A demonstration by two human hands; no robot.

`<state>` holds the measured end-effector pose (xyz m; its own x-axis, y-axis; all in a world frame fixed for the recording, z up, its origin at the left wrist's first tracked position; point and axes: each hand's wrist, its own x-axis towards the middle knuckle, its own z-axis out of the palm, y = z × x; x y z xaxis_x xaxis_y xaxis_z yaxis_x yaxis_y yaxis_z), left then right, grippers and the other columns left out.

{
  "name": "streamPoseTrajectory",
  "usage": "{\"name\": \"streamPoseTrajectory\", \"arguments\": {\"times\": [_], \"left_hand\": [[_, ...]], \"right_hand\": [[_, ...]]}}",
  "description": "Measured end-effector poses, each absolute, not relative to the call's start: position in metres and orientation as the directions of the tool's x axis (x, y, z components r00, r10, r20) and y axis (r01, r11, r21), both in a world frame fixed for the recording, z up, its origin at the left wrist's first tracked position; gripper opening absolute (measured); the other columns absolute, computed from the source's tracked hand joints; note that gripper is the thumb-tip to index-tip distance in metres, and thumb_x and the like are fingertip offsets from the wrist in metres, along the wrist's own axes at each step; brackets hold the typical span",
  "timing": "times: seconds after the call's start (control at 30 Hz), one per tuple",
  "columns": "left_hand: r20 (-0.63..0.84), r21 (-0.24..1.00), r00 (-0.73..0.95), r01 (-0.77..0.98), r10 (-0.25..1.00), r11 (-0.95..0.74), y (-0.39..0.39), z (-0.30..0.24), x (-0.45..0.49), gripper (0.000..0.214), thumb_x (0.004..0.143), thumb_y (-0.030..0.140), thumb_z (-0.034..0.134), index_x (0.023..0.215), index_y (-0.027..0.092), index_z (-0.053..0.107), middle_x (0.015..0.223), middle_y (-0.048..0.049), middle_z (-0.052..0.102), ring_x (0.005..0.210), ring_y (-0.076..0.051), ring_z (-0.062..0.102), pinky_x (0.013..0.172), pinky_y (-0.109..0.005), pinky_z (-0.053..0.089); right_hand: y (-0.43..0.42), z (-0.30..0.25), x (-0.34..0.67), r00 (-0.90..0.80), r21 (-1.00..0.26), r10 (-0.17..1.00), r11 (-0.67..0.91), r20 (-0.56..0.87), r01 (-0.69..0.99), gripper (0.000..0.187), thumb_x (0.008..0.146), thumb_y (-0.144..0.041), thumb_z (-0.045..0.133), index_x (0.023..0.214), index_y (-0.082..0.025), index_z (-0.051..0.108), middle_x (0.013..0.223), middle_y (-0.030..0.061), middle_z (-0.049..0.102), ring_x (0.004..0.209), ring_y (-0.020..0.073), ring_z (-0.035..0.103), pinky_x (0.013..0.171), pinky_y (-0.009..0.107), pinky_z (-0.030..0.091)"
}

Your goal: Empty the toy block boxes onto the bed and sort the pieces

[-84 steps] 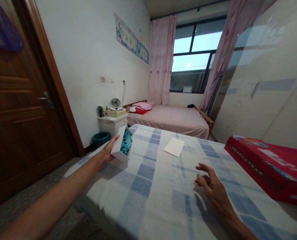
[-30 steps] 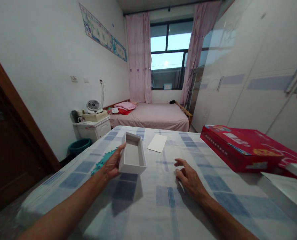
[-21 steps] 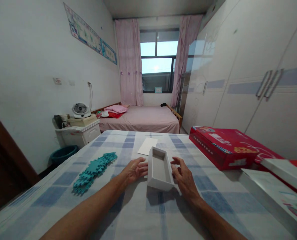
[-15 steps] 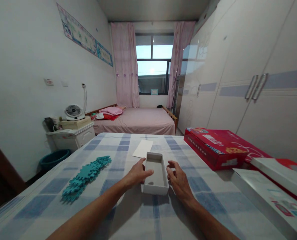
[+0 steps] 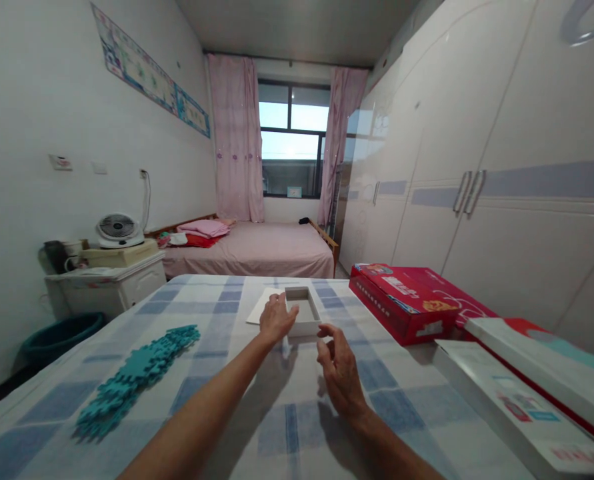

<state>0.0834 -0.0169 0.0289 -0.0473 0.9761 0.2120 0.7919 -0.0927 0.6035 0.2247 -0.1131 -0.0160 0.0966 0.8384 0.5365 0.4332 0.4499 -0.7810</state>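
A small white open box [image 5: 304, 313], with nothing visible inside, sits on the checked tablecloth [image 5: 297, 427] toward the table's far side. My left hand [image 5: 275, 320] reaches forward and grips the box's left wall, fingers over the rim. My right hand [image 5: 339, 370] hovers just short of the box, fingers loosely curled and apart, holding nothing. A white sheet of paper [image 5: 257, 312] lies flat beside the box, partly behind my left hand. A heap of teal foam puzzle pieces [image 5: 137, 368] lies on the cloth at the left.
A red flat carton [image 5: 407, 310] lies at the right, with white and red boxes [image 5: 521, 393] nearer me. Wardrobe doors [image 5: 477, 200] line the right wall. Beyond the table are a bed [image 5: 257, 250], a white bedside cabinet [image 5: 109, 283] with a fan, and a teal bin [image 5: 57, 333].
The teal pieces left the box and now lie on the cloth. My left hand slid the box to the middle, then away from me; my right hand touched it and let go.
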Motion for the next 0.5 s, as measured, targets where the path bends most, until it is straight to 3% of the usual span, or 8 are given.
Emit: {"name": "streamPoseTrajectory", "arguments": {"times": [0.1, 0.2, 0.37, 0.5], "left_hand": [[0.240, 0.545, 0.085, 0.813, 0.967, -0.207, -0.045, 0.021, 0.080, 0.047, 0.082, 0.030, 0.051, 0.124, 0.009, 0.054, 0.134, -0.0172, 0.050, 0.125, -0.025, 0.047, 0.105, -0.033, 0.033], [0.257, 0.451, 0.261, 0.819, 0.930, -0.355, -0.076, -0.001, 0.074, 0.044, 0.079, 0.025, 0.052, 0.120, 0.010, 0.058, 0.133, -0.0174, 0.051, 0.124, -0.025, 0.048, 0.105, -0.035, 0.035], [0.400, 0.323, 0.392, 0.786, 0.828, -0.528, -0.101, -0.042, 0.063, 0.035, 0.080, 0.019, 0.050, 0.112, 0.013, 0.063, 0.133, -0.0176, 0.052, 0.125, -0.026, 0.048, 0.105, -0.039, 0.039], [0.469, 0.242, 0.431, 0.777, 0.771, -0.582, -0.100, -0.054, 0.058, 0.031, 0.076, 0.014, 0.053, 0.104, 0.016, 0.066, 0.129, -0.0163, 0.056, 0.123, -0.026, 0.051, 0.103, -0.040, 0.043]], "right_hand": [[-0.109, -0.021, 0.225, 0.081, -0.764, 0.829, 0.465, 0.553, 0.448, 0.028, 0.087, -0.025, 0.041, 0.112, -0.018, 0.050, 0.102, 0.0050, 0.059, 0.073, 0.0122, 0.057, 0.071, 0.027, 0.048], [-0.106, -0.018, 0.224, 0.089, -0.754, 0.820, 0.471, 0.565, 0.457, 0.028, 0.085, -0.022, 0.041, 0.111, -0.018, 0.051, 0.101, 0.0057, 0.060, 0.072, 0.0122, 0.058, 0.070, 0.027, 0.049], [-0.112, 0.017, 0.242, 0.100, -0.746, 0.837, 0.418, 0.539, 0.519, 0.031, 0.085, -0.027, 0.039, 0.112, -0.018, 0.051, 0.112, 0.0093, 0.056, 0.086, 0.0157, 0.060, 0.070, 0.029, 0.052], [-0.132, 0.034, 0.301, 0.065, -0.554, 0.808, 0.340, 0.585, 0.760, 0.038, 0.084, -0.035, 0.041, 0.118, -0.021, 0.048, 0.120, 0.0093, 0.055, 0.104, 0.0210, 0.057, 0.088, 0.038, 0.048]]}}
